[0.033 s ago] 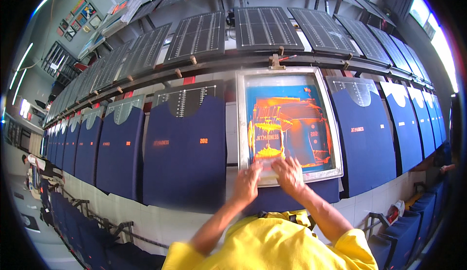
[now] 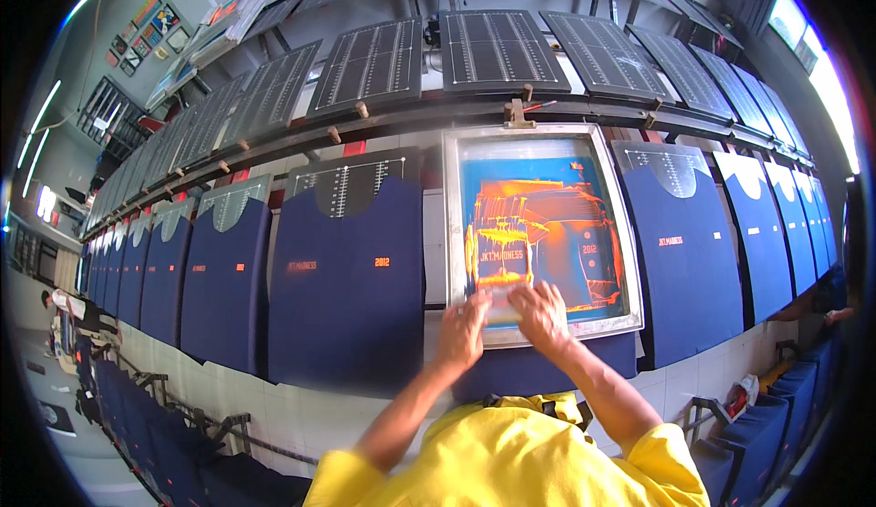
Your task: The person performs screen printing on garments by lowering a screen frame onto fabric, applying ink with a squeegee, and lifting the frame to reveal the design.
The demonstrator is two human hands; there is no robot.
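A silver-framed printing screen (image 2: 453,224) lies over a navy T-shirt (image 2: 575,359) whose lower edge sticks out at the near side. Orange ink streaks the screen's blue mesh (image 2: 561,274), with a thick patch in its left half. Low on that left half, my left hand (image 2: 464,329) and my right hand (image 2: 543,315) grip the two ends of a pale squeegee (image 2: 502,306). Both sets of fingers are closed round it. Its blade edge is hard to make out behind the blurred fingers. A metal hinge clamp (image 2: 518,114) sits at the frame's far edge.
Navy shirts with small orange prints (image 2: 347,279) lie on boards in a row to the left, and more (image 2: 689,270) to the right. Beyond a dark rail (image 2: 392,114) stand grey marked boards (image 2: 502,51). More dark shirts (image 2: 766,425) hang behind me; a person (image 2: 78,311) stands far left.
Both hands and the squeegee have shifted slightly away from me over the mesh. The thick orange ink just ahead of the squeegee now shows as a thinner band.
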